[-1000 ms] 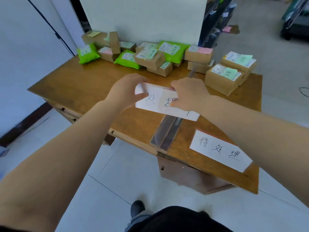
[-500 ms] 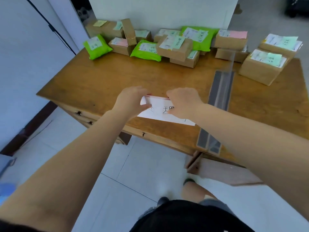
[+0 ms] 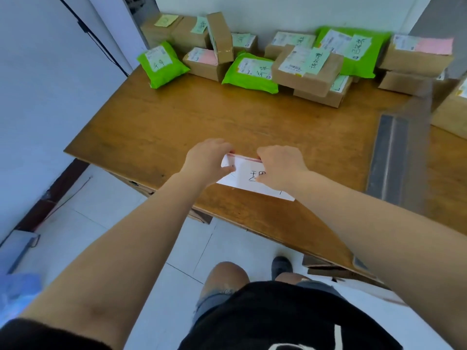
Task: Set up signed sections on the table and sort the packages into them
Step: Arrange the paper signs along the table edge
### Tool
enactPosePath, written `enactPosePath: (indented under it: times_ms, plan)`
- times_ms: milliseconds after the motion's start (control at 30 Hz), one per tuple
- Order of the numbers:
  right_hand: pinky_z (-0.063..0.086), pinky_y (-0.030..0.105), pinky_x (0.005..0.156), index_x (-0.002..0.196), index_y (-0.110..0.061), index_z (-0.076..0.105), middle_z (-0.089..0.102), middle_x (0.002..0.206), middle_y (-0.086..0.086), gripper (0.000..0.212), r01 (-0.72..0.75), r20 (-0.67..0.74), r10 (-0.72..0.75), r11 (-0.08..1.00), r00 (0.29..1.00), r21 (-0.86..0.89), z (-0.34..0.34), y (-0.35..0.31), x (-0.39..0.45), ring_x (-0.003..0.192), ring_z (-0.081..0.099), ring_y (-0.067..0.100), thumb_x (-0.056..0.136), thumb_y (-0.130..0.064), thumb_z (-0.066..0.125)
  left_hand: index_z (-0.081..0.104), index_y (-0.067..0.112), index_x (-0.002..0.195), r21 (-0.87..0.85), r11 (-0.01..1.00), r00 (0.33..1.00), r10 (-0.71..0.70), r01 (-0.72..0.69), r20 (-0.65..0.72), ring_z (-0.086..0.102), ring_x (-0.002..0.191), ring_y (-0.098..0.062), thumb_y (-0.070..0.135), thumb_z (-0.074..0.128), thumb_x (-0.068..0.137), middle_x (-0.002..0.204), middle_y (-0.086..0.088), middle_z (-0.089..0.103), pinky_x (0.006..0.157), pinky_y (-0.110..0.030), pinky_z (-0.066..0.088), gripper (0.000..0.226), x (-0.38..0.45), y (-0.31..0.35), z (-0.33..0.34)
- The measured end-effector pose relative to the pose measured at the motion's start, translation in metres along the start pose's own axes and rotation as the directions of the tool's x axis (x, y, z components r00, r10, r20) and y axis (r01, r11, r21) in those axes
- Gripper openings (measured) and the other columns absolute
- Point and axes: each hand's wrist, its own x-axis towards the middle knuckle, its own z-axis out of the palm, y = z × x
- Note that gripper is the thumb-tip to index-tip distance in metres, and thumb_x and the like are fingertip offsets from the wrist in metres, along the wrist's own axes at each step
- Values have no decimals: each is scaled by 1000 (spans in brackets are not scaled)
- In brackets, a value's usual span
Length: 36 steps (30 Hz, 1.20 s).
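Note:
A white paper sign [image 3: 246, 176] with black handwritten characters and a red top edge is held low over the near edge of the wooden table [image 3: 192, 117]. My left hand [image 3: 208, 160] pinches its left end and my right hand [image 3: 279, 166] grips its right part, so both hide part of the writing. Along the table's back lie several packages: brown cardboard boxes [image 3: 307, 69] with paper labels and green mailer bags [image 3: 161, 64], [image 3: 250, 73].
A clear plastic strip [image 3: 396, 152] runs from front to back across the table's right part. More boxes [image 3: 414, 55] sit at the back right. A white wall rises behind the packages, tiled floor lies below, and a black cable [image 3: 101, 45] hangs at the left.
I have carried the sign leftward along the table, away from the plastic strip. The second sign at the front right has gone out of view. Both hands keep their hold.

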Motion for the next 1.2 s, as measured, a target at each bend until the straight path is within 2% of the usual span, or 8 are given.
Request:
enactPosePath:
  times_ms: [233,367,467,600,733,867,1067,1200]
  plan:
    - [28,29,54,82,-19,39,44,75,-3,26,-92,38,91,996,995,15,11,-57,61,69,45,23,83,-32,62,59,23,112,-20,998,994,65,-63,90,54,101,-20,39,65,82,107,3,61,75,-37,51,35,26,-91,2]
    - [24,27,47,83,-19,38,42,75,-3,27,-174,42,173,985,984,21,16,-98,89,68,45,23,85,-33,61,59,22,113,-34,992,987,123,-121,103,52,104,-21,38,62,84,110,2,61,75,-35,48,33,35,-143,-1]
    - [24,27,49,85,-19,37,44,80,-3,26,-235,82,233,972,969,19,23,-113,98,71,45,23,86,-33,59,58,21,114,-46,983,968,183,-178,174,51,104,-22,40,60,85,108,0,59,74,-35,45,34,38,-164,1]
    - [24,26,47,86,-20,40,46,81,-4,27,-293,111,289,956,951,18,19,-117,98,72,46,22,83,-38,61,60,19,112,-86,964,957,261,-251,130,52,104,-21,39,61,84,105,1,60,72,-33,45,34,40,-172,2]
    - [31,30,57,93,-20,49,52,88,-3,27,-329,95,326,944,941,20,7,-119,90,81,51,24,81,-40,62,59,22,113,-119,949,947,305,-292,103,50,107,-19,39,63,82,105,3,60,69,-27,37,35,44,-172,-5]
    - [29,27,53,84,-22,43,48,82,-4,28,-390,55,389,921,920,-4,-16,-110,67,75,47,22,80,-41,62,58,22,115,-107,917,917,393,-384,75,50,107,-19,41,62,83,108,3,59,71,-28,38,37,52,-151,-19]
    - [40,30,61,100,-20,57,60,97,-2,35,-461,-19,460,887,888,-38,-42,-76,9,88,58,23,78,-47,64,56,18,119,-137,852,861,509,-505,-9,49,113,-21,39,61,85,115,0,59,78,-32,41,40,47,-87,-32]
    - [43,29,59,100,-20,58,61,94,-2,37,-511,-19,510,858,860,-54,-44,-52,-34,84,58,22,77,-49,65,55,17,120,-142,815,824,566,-562,-11,49,112,-22,37,59,86,115,-1,58,76,-31,40,40,39,-38,-29]
